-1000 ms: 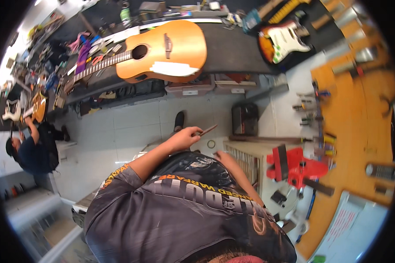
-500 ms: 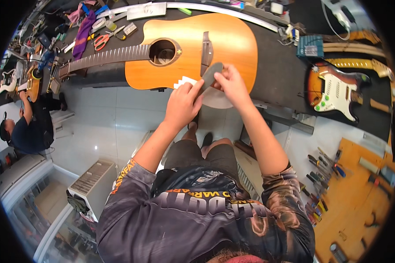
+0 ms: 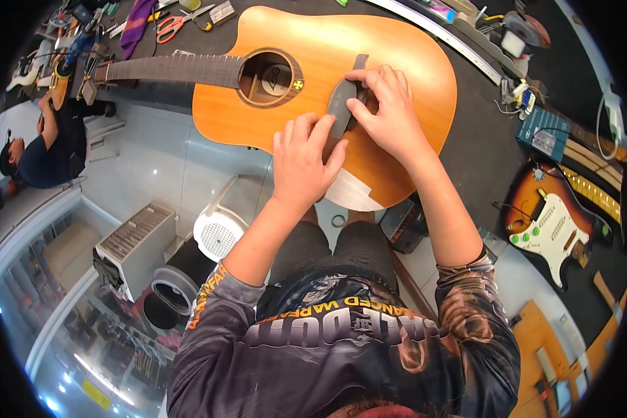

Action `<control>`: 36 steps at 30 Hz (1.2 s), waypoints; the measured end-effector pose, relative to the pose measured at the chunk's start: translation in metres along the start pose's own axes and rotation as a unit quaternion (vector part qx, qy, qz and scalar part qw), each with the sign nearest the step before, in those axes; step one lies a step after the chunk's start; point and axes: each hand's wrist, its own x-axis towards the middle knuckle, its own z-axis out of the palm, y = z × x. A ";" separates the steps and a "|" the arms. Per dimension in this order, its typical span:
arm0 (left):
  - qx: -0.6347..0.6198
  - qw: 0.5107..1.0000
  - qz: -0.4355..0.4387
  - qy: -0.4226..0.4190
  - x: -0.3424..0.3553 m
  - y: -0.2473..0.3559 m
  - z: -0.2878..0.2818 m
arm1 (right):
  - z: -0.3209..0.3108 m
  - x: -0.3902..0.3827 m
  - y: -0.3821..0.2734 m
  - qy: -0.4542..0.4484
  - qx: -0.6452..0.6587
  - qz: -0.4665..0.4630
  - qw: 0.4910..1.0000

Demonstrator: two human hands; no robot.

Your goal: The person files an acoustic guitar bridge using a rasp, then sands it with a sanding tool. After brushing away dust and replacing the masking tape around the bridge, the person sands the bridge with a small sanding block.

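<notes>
An acoustic guitar [image 3: 411,49] with an orange-brown top lies face up on the dark bench, its neck pointing left. A dark grey, flat strip [image 3: 339,110] with a rounded end rests against the dark bridge [image 3: 361,63], partly covering it. My right hand [image 3: 393,118] pinches the strip's far end between thumb and forefinger. At the near end, my left hand [image 3: 299,160] has its fingertips closed on the strip's edge. A pale silvery sheet [image 3: 352,189] covers part of the guitar's near edge, below my hands.
Scissors [image 3: 177,24] and a purple cloth [image 3: 138,28] lie at the back left. A sunburst electric guitar body [image 3: 557,216] and a blue box [image 3: 543,132] are on the right. A white stool [image 3: 218,235] stands on the floor. Another person [image 3: 45,157] works at far left.
Both hands have brought the grey strip from over the guitar's near edge onto the bridge. My view has shifted, so the stool shows fully and the electric guitar sits lower in the picture.
</notes>
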 end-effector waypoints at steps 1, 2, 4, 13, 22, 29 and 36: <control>0.006 1.000 -0.006 -0.001 0.005 0.005 0.003 | -0.001 0.000 0.003 -0.004 -0.006 -0.010 1.000; 0.001 1.000 -0.010 0.016 0.012 0.011 0.007 | -0.001 0.001 0.005 -0.007 -0.011 -0.020 1.000; 0.004 0.999 -0.021 0.031 0.020 0.012 0.017 | -0.003 0.006 0.006 -0.015 0.000 -0.036 0.999; -0.013 0.998 -0.027 0.053 0.016 0.017 0.026 | -0.011 0.010 0.042 0.072 -0.032 -0.124 0.989; -0.021 0.995 0.017 0.101 0.055 0.011 0.045 | -0.007 -0.013 0.029 0.030 -0.128 -0.093 0.987; -0.042 0.996 0.010 0.081 0.058 0.011 0.040 | -0.014 -0.013 0.024 -0.044 -0.150 -0.099 0.983; -0.045 0.995 -0.091 0.015 0.009 0.022 0.023 | -0.017 -0.013 0.025 -0.078 -0.129 -0.099 0.983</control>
